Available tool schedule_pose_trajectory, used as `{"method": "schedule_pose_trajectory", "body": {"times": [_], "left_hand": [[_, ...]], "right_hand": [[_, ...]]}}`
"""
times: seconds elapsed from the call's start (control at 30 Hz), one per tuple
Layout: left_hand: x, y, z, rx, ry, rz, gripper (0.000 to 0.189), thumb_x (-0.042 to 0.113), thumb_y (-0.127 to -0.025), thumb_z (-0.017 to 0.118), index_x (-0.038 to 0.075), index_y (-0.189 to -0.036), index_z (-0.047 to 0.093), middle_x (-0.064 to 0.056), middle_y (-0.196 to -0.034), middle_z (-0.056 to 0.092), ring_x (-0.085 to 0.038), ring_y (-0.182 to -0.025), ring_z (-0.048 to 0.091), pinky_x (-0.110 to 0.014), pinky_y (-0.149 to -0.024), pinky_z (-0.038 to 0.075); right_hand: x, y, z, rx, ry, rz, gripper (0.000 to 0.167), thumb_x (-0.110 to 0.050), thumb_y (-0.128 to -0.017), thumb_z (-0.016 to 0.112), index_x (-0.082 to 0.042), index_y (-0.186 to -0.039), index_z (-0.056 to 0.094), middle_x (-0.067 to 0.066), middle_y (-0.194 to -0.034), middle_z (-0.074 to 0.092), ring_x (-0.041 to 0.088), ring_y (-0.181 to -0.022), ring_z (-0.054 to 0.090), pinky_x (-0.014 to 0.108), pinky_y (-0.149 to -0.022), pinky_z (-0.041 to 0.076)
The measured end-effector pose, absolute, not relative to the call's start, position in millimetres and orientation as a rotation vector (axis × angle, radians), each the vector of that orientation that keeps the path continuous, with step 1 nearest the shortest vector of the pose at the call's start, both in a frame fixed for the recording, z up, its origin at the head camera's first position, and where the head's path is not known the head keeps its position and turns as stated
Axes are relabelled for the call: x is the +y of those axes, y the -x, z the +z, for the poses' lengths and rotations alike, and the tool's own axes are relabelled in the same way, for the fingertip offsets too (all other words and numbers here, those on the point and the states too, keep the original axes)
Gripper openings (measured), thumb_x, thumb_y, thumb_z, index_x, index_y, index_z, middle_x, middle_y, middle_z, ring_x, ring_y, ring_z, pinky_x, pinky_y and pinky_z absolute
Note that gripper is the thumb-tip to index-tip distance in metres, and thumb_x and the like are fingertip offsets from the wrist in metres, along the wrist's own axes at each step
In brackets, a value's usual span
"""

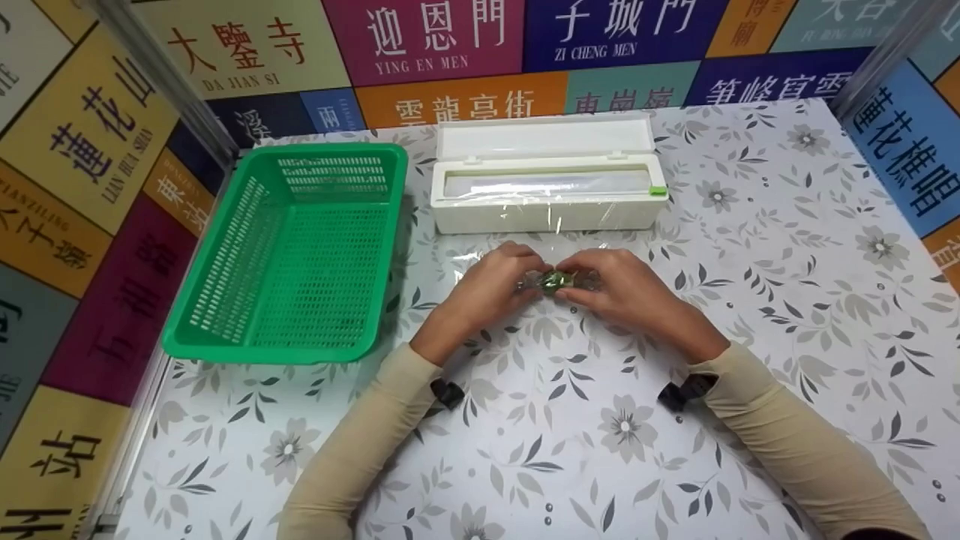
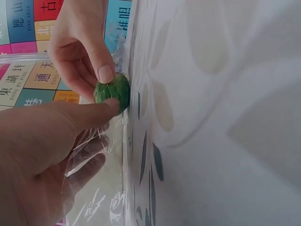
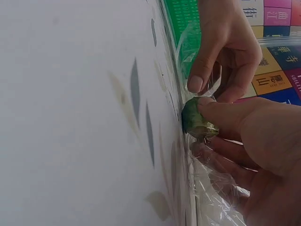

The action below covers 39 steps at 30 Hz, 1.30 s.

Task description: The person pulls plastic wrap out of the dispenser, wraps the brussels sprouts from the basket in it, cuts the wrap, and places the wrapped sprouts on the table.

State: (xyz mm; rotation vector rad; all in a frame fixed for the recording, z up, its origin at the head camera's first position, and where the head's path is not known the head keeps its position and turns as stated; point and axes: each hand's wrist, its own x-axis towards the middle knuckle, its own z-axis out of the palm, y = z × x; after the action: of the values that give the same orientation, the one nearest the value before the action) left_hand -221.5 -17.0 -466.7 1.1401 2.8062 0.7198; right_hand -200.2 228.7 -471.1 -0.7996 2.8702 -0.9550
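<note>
Left hand (image 1: pixel 495 283) and right hand (image 1: pixel 621 285) both pinch the green piece (image 1: pixel 556 281), close to the tabletop (image 1: pixel 787 450) before the white box (image 1: pixel 487 219). They're apparently wrapping it in clear film (image 2: pixel 96 202) (crinkly stuff); next probably calls for drawing that snug.

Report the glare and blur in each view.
Head: bright glints streak the clear plastic film at the front of the long white plastic box; left wrist: pale glare lines that film, while the nearest part of the white, leaf-printed tablecloth is out of focus; right wrist: the film also glints, and the near tablecloth looks soft.
</note>
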Motion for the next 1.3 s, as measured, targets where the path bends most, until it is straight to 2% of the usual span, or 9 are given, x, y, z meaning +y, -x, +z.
{"method": "schedule_pose_trajectory", "body": {"times": [0.17,0.3,0.47,0.6,0.8,0.97,1.07,1.2,1.3], "left_hand": [[-18,221,-467,2.864,-1.138,0.651,0.031,0.014,-0.096,0.083,0.013,-0.127,0.080,-0.005,-0.121,0.078,-0.024,-0.114,0.069,-0.037,-0.100,0.059],[-17,222,-469,2.863,-1.136,0.657,0.037,0.028,-0.095,0.086,0.013,-0.128,0.079,-0.005,-0.116,0.081,-0.023,-0.105,0.072,-0.038,-0.092,0.061],[-16,223,-470,2.871,-1.141,0.697,0.049,0.043,-0.096,0.083,0.017,-0.137,0.074,-0.004,-0.114,0.082,-0.024,-0.100,0.072,-0.042,-0.085,0.060],[-16,223,-470,2.891,-1.126,0.697,0.044,0.041,-0.098,0.082,0.020,-0.136,0.075,-0.001,-0.115,0.082,-0.023,-0.103,0.072,-0.042,-0.089,0.060],[-12,225,-470,2.932,-1.126,0.603,0.041,0.037,-0.099,0.081,0.016,-0.133,0.077,-0.004,-0.123,0.079,-0.025,-0.116,0.072,-0.042,-0.102,0.059],[-7,228,-469,2.947,-1.066,0.559,0.033,0.031,-0.100,0.080,0.017,-0.129,0.078,-0.004,-0.113,0.081,-0.026,-0.106,0.073,-0.044,-0.093,0.061],[-7,229,-470,2.943,-1.037,0.568,0.031,0.031,-0.100,0.079,0.018,-0.128,0.079,-0.005,-0.110,0.081,-0.025,-0.102,0.072,-0.044,-0.090,0.061],[-7,232,-471,2.917,-1.052,0.579,0.032,0.030,-0.102,0.077,0.017,-0.131,0.079,-0.007,-0.115,0.080,-0.026,-0.108,0.072,-0.043,-0.097,0.061],[-7,233,-472,2.895,-1.067,0.600,0.034,0.029,-0.104,0.075,0.015,-0.134,0.077,-0.008,-0.118,0.076,-0.026,-0.111,0.071,-0.042,-0.099,0.061]], "right_hand": [[229,202,-471,2.838,0.807,-0.937,0.046,-0.021,-0.092,0.087,-0.014,-0.135,0.074,0.008,-0.127,0.079,0.029,-0.113,0.073,0.053,-0.102,0.058],[232,203,-473,2.822,0.803,-0.966,0.048,-0.020,-0.095,0.084,-0.014,-0.140,0.071,0.008,-0.126,0.080,0.030,-0.114,0.076,0.054,-0.103,0.058],[235,205,-473,2.799,0.778,-1.050,0.038,-0.018,-0.096,0.083,-0.012,-0.132,0.070,0.010,-0.119,0.082,0.032,-0.113,0.079,0.055,-0.105,0.058],[235,207,-472,2.798,0.783,-1.072,0.029,-0.019,-0.098,0.082,-0.012,-0.125,0.075,0.010,-0.120,0.082,0.032,-0.116,0.078,0.053,-0.106,0.058],[235,209,-473,2.834,0.763,-1.029,0.033,-0.018,-0.099,0.080,-0.012,-0.131,0.077,0.011,-0.125,0.080,0.034,-0.119,0.075,0.055,-0.109,0.056],[236,210,-475,2.880,0.750,-0.935,0.043,-0.028,-0.097,0.083,-0.016,-0.137,0.075,0.010,-0.130,0.075,0.033,-0.119,0.069,0.056,-0.107,0.053],[237,211,-475,2.897,0.748,-0.884,0.050,-0.033,-0.093,0.086,-0.017,-0.140,0.074,0.010,-0.127,0.076,0.031,-0.113,0.070,0.055,-0.102,0.053],[237,212,-475,2.907,0.754,-0.875,0.051,-0.029,-0.095,0.085,-0.015,-0.142,0.072,0.010,-0.121,0.080,0.032,-0.108,0.073,0.056,-0.101,0.054],[237,213,-475,2.894,0.733,-0.920,0.044,-0.025,-0.097,0.083,-0.014,-0.138,0.071,0.009,-0.118,0.082,0.031,-0.109,0.077,0.056,-0.102,0.056]]}}
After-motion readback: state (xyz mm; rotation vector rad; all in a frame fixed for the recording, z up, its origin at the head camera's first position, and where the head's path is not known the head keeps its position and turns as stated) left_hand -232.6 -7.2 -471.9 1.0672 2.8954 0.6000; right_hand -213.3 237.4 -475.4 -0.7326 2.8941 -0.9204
